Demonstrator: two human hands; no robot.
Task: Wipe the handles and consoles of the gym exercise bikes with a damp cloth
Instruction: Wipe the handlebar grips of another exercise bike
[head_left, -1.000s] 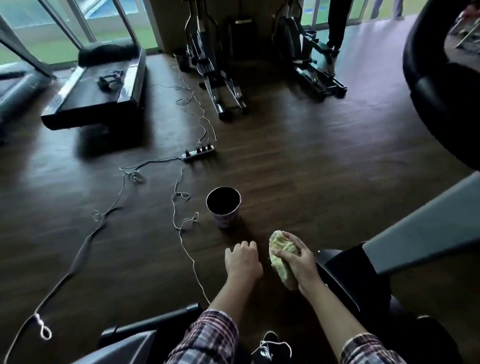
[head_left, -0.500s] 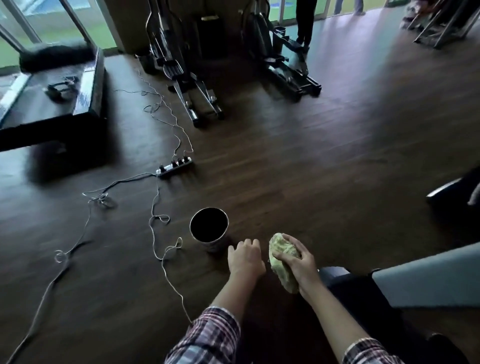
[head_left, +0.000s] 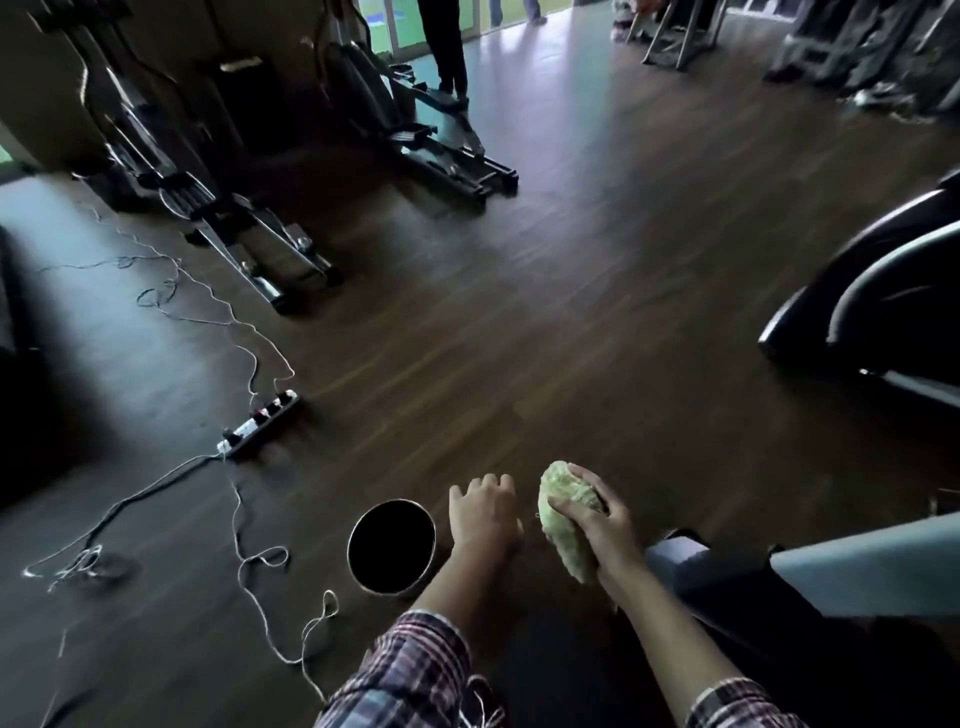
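A person's right hand (head_left: 597, 519) grips a balled green cloth (head_left: 563, 525); the left hand (head_left: 485, 514) hangs loosely curled, holding nothing, beside a dark cup (head_left: 390, 545). The cloth likely needs wringing to merely damp before touching any console.

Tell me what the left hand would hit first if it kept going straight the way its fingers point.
Probably only bare floor. The left hand points ahead, up the picture. The cup sits to its left and the cloth to its right, both off that line. Depth is unclear.
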